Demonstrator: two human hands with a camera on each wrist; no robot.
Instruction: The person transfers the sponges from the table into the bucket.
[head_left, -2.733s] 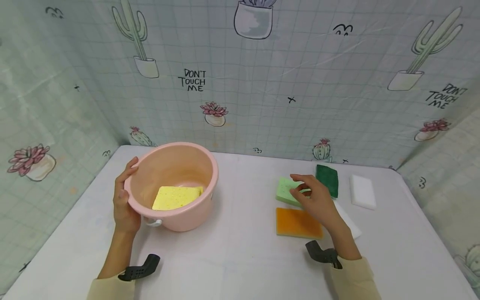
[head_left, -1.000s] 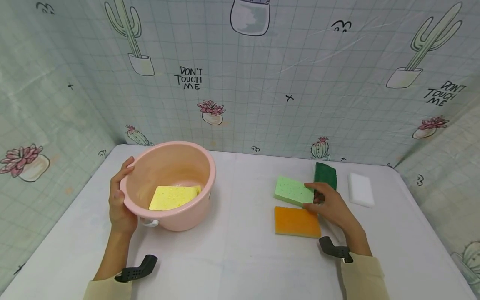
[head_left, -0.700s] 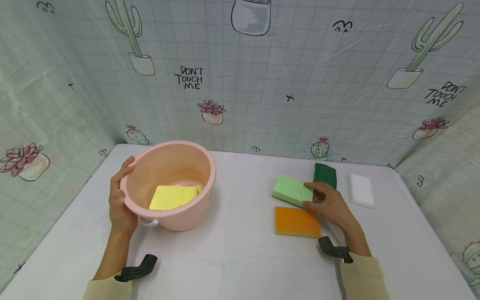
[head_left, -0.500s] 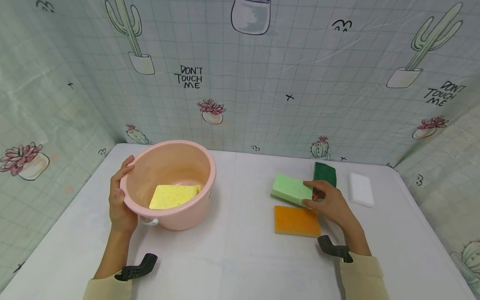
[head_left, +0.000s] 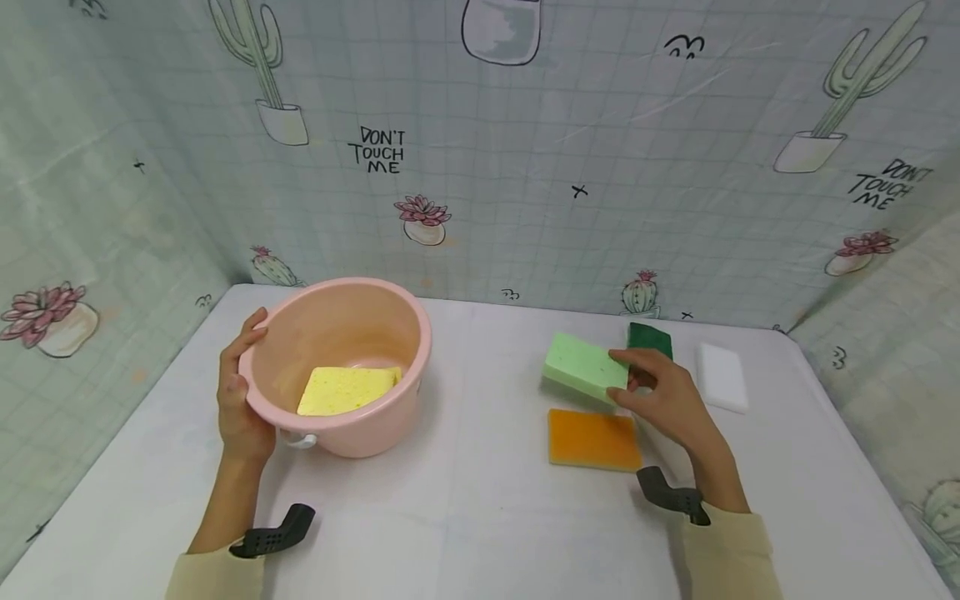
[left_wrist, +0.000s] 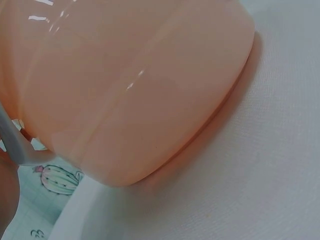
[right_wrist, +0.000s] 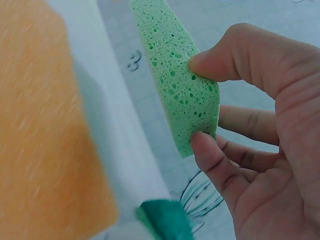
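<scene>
In the head view, my left hand (head_left: 246,400) grips the left side of a pink bucket (head_left: 401,421), fingers at its rim. A yellow sponge (head_left: 345,392) lies inside it, with another yellow edge just behind. My right hand (head_left: 663,392) pinches the right end of a light green sponge (head_left: 581,367) and holds it tilted above the table, a shadow under it. In the right wrist view, thumb and fingers press on the porous green sponge (right_wrist: 182,85) from opposite sides. The left wrist view shows mostly the outer wall of the bucket (left_wrist: 150,90).
An orange-topped sponge (head_left: 594,440) lies just in front of the raised one. Behind my right hand is a dark green scouring pad (head_left: 649,337), partly covered. A white sponge block (head_left: 722,377) lies farther right. A patterned curtain (head_left: 510,167) stands behind the white table (head_left: 480,517).
My right hand has come down to the light green sponge, taken its right end and lifted it off the table. My left hand stays on the bucket.
</scene>
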